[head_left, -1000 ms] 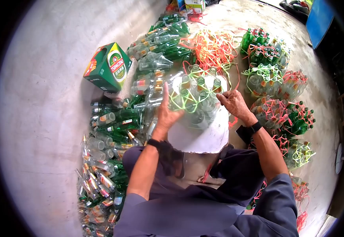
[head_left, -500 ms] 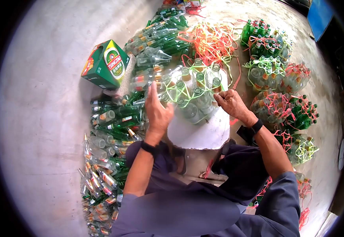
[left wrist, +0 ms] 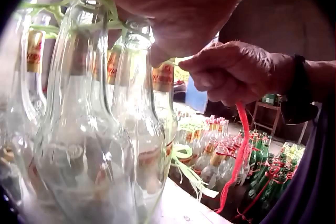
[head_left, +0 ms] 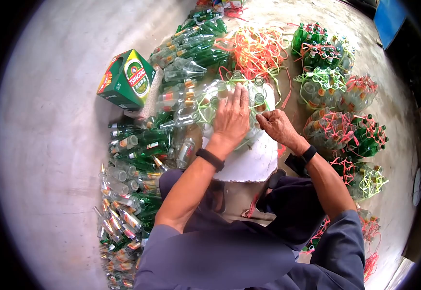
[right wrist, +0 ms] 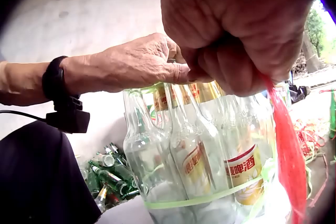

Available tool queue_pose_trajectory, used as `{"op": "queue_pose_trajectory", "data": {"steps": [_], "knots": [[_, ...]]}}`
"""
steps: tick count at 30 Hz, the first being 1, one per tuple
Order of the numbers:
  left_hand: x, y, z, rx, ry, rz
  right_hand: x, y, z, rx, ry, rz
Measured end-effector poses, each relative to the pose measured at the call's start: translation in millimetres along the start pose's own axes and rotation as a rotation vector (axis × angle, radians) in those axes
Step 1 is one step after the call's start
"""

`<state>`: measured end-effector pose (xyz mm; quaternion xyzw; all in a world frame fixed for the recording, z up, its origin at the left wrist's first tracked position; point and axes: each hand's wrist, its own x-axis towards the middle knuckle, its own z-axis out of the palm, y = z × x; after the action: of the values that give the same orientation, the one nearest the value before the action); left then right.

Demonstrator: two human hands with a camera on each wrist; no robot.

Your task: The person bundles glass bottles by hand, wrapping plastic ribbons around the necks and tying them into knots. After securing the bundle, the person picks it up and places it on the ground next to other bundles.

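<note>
A bundle of clear glass beer bottles (right wrist: 157, 150) stands upright on a white block (head_left: 249, 164), with a pale green plastic strap (right wrist: 205, 201) around its body and more strap woven between the necks. My left hand (head_left: 232, 118) lies over the bottle tops with fingers extended, hiding several necks. At the bundle's right side my right hand (head_left: 279, 128) is a fist, its thumb side near the left fingertips in the right wrist view. From this fist hangs a red plastic strip (right wrist: 287, 155). In the left wrist view clear bottle necks (left wrist: 86, 35) stand just below the left hand.
Loose green and clear bottles (head_left: 143, 150) lie piled along the left, beside a green Tsingtao carton (head_left: 128, 79). Beyond the block is a tangled heap of red and yellow straps (head_left: 259, 53). Strapped bottle bundles (head_left: 324, 87) stand in rows at the right.
My left hand has moved from the bundle's left side rightward onto the bottle tops. The right fist has stayed near the bundle's right side. The bundle shifted slightly left in the first half second.
</note>
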<state>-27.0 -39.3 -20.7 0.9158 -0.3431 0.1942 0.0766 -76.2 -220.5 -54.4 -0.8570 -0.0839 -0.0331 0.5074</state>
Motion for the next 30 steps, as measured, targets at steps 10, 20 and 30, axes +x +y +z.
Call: {"op": "queue_pose_trajectory", "data": {"steps": [10,20,30], "knots": [[4,5,1,-0.050,-0.059,-0.109,-9,1,3,-0.040,0.052,-0.067],[5,3,2,-0.043,-0.028,-0.093,-15,0,2,-0.055,0.049,-0.122],[3,0,3,-0.065,0.027,-0.058,-14,-24,-13,-0.256,0.044,-0.212]]}}
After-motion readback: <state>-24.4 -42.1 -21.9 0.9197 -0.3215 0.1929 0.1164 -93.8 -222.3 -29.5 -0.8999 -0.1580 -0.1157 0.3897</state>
